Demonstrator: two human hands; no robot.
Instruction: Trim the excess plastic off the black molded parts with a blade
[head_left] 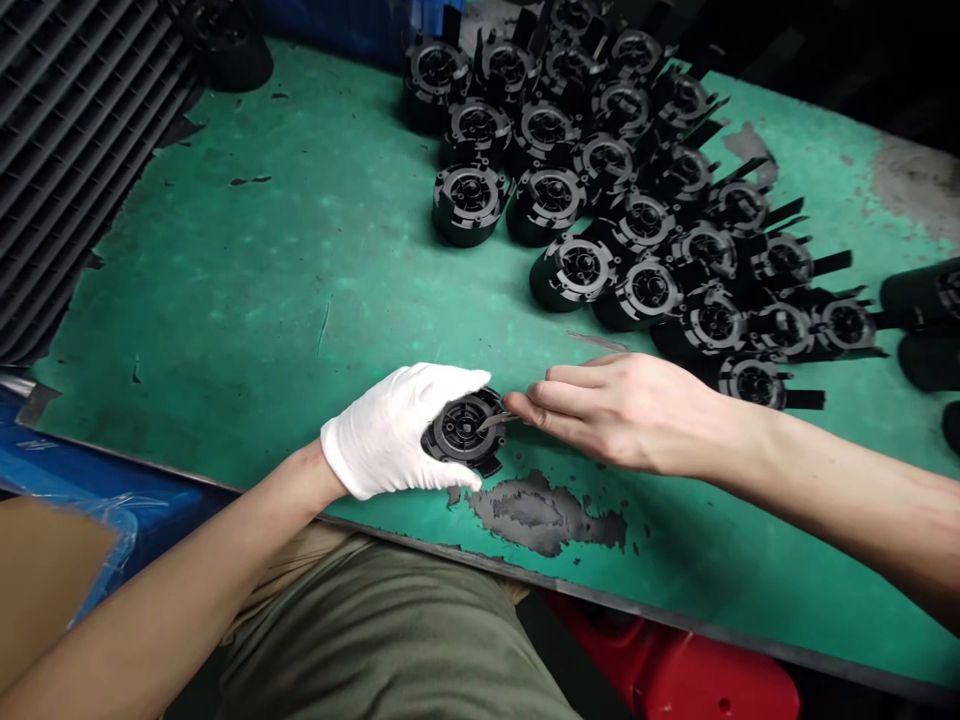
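A round black plastic part (465,430) is held at the near edge of the green counter (247,300), just above a patch where the green covering has peeled away (544,515). The part is gripped by the left hand (394,430), which is covered by a white glove; its grip is wrapped around the part's side, with the thumb along the top rim and the fingers curled underneath. The part's ribbed face is turned up and towards the right.

The right hand (607,410) is bare and is brought in from the right. Its grip is pressed together, thumb against fingertips, on a thin pale sliver-like tool (495,420) whose tip is laid against the face of the held part. What kind of tool it is cannot be told.

Farther back on the counter, well apart from the hands, a dense cluster of similar black round parts (622,190) is spread, many with flat black tabs sticking out to the right. A dark slatted panel (67,130) is seen at the left edge, blue plastic (67,480) beside the near left corner, and a red object (675,670) below the counter's front edge
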